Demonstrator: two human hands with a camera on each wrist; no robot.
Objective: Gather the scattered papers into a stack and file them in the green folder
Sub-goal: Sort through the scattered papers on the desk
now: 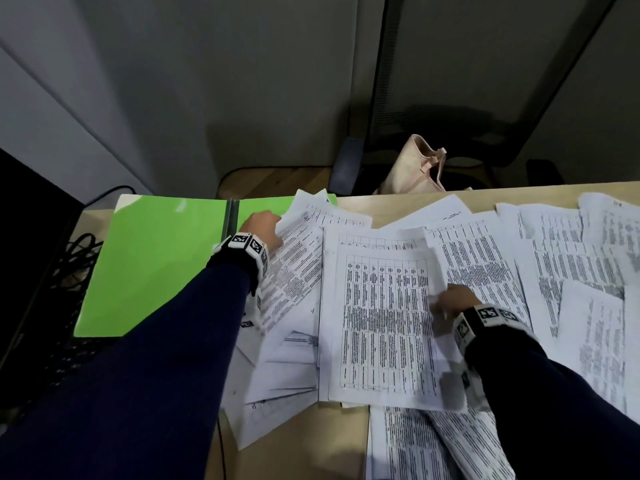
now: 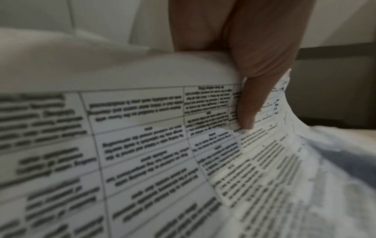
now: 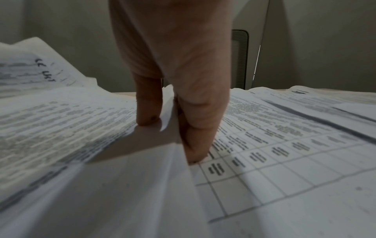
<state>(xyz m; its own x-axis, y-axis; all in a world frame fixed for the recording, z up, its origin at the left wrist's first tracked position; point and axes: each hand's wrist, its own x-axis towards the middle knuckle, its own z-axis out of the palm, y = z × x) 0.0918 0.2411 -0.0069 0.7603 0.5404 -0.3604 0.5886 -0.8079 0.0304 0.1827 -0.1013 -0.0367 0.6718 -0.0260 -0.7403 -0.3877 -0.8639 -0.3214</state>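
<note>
The green folder (image 1: 156, 258) lies open on the left of the desk. White printed papers (image 1: 554, 258) are scattered from its right flap across the desk. My left hand (image 1: 272, 230) grips the left edge of a skewed bundle of sheets (image 1: 294, 271) over the folder's right flap. In the left wrist view the thumb (image 2: 250, 104) presses on a bent tabled sheet (image 2: 142, 145), with the other fingers hidden beneath it. My right hand (image 1: 446, 306) holds the right edge of a pile topped by a table-printed sheet (image 1: 384, 320). The fingers (image 3: 146, 111) pinch a raised paper edge (image 3: 171, 112).
A beige bag (image 1: 415, 168) sits on a black mesh chair (image 1: 485, 98) behind the desk (image 1: 398, 202). Tangled black cables (image 1: 79, 251) and a dark device (image 1: 31, 237) border the folder on the left. Bare wood (image 1: 294, 445) shows near the front edge.
</note>
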